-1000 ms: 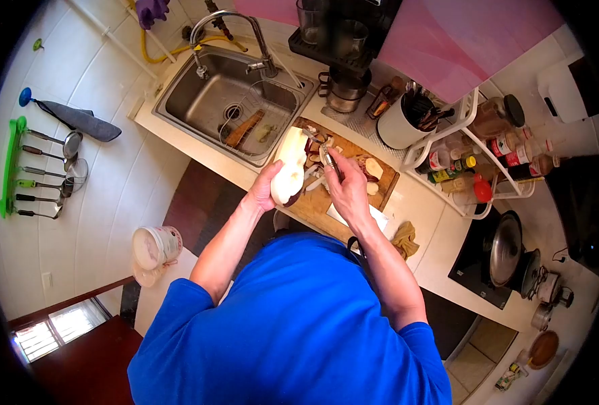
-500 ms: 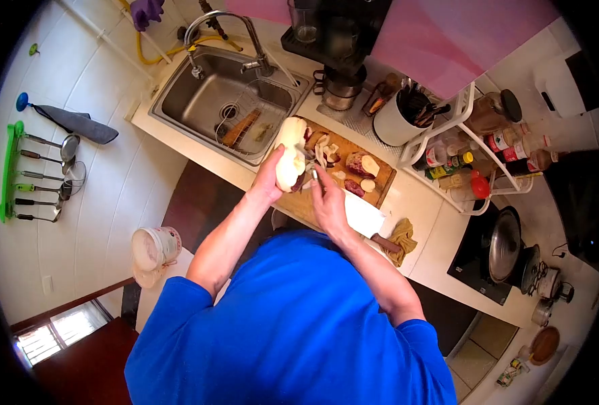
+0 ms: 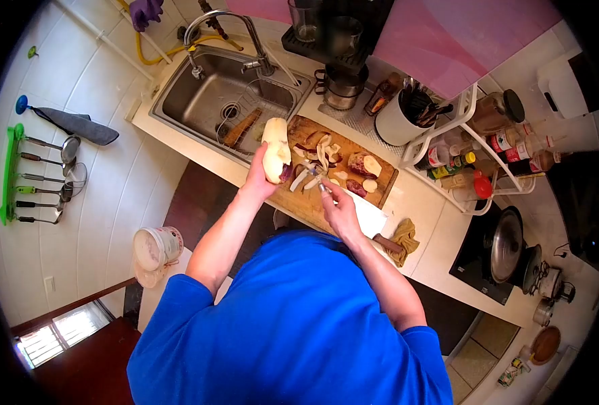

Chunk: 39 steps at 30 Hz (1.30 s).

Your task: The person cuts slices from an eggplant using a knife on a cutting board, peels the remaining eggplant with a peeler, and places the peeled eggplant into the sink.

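My left hand point(image 3: 259, 177) is wrapped round a large, pale, mostly peeled root point(image 3: 276, 150), with a patch of purple skin at its lower end. In my right hand point(image 3: 340, 208) is a peeler point(image 3: 321, 181), its head over the peelings and apart from the root. Peelings point(image 3: 325, 150) lie on the wooden cutting board point(image 3: 301, 127) beneath. On the board's right part are a purple-skinned chunk with a pale cut face point(image 3: 365, 165) and smaller pieces. A wide-bladed knife point(image 3: 369, 216) lies at the board's front edge, its brown handle pointing right.
Left of the board is a steel sink point(image 3: 193, 101) with a wooden-looking piece inside. A brown cloth point(image 3: 404, 241) lies by the knife handle. Behind stand a pot point(image 3: 344, 89) and a utensil holder point(image 3: 397, 121). Right are a bottle rack point(image 3: 468, 125) and a stove point(image 3: 478, 266).
The root has moved left, away from the peeler, and stands more upright in my left hand. My right hand has shifted slightly right and down, uncovering more peelings.
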Each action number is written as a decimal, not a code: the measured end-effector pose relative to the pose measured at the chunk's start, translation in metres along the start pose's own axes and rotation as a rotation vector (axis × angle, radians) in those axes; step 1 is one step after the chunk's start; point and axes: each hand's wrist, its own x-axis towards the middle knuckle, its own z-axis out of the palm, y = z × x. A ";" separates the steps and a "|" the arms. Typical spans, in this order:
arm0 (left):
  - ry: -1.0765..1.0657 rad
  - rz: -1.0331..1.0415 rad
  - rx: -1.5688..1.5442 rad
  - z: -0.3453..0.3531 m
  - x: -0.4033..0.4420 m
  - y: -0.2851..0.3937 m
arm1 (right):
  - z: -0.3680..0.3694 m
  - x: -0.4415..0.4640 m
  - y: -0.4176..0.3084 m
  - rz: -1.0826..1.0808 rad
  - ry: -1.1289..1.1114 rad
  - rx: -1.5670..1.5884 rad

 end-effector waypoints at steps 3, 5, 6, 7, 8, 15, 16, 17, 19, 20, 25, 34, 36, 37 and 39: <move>-0.133 -0.028 0.052 -0.009 -0.005 0.002 | -0.010 0.009 -0.003 -0.013 0.018 -0.031; -0.201 -0.058 0.068 -0.014 -0.004 0.006 | -0.016 0.012 -0.014 -0.637 0.185 -0.499; -0.320 -0.168 0.084 -0.019 -0.004 0.011 | -0.020 0.004 -0.039 -0.520 0.134 -0.535; -0.437 -0.277 0.099 -0.020 -0.007 0.016 | -0.026 0.010 -0.041 -0.519 0.134 -0.535; -0.367 -0.320 0.087 -0.021 -0.010 0.018 | -0.037 0.018 -0.042 -0.625 0.115 -0.644; -0.445 -0.585 0.166 -0.005 -0.024 0.053 | -0.072 0.045 -0.083 -0.992 -0.030 -0.953; -0.410 -0.580 0.181 -0.003 -0.023 0.050 | -0.072 0.050 -0.084 -1.046 -0.091 -0.985; -0.405 -0.584 0.184 -0.005 -0.021 0.050 | -0.073 0.053 -0.083 -1.042 -0.089 -0.979; -0.449 -0.594 0.188 -0.008 -0.017 0.049 | -0.074 0.058 -0.083 -1.073 -0.110 -0.994; -0.546 -0.593 0.199 -0.009 -0.014 0.049 | -0.076 0.059 -0.083 -1.080 -0.111 -0.967; -0.363 -0.378 0.321 0.008 -0.015 0.025 | -0.078 0.055 -0.073 -0.866 -0.009 -0.881; -0.155 0.189 0.741 0.024 -0.006 0.012 | -0.078 0.069 -0.021 -0.561 0.158 -0.885; -0.195 0.016 0.689 0.019 -0.003 0.025 | -0.081 0.068 -0.018 -0.535 0.202 -0.785; -0.234 -0.202 0.562 0.016 -0.002 0.035 | -0.082 0.064 -0.020 -0.504 0.249 -0.684; -0.321 -0.530 0.259 0.005 -0.010 0.046 | -0.082 0.053 -0.035 -0.531 0.173 -0.750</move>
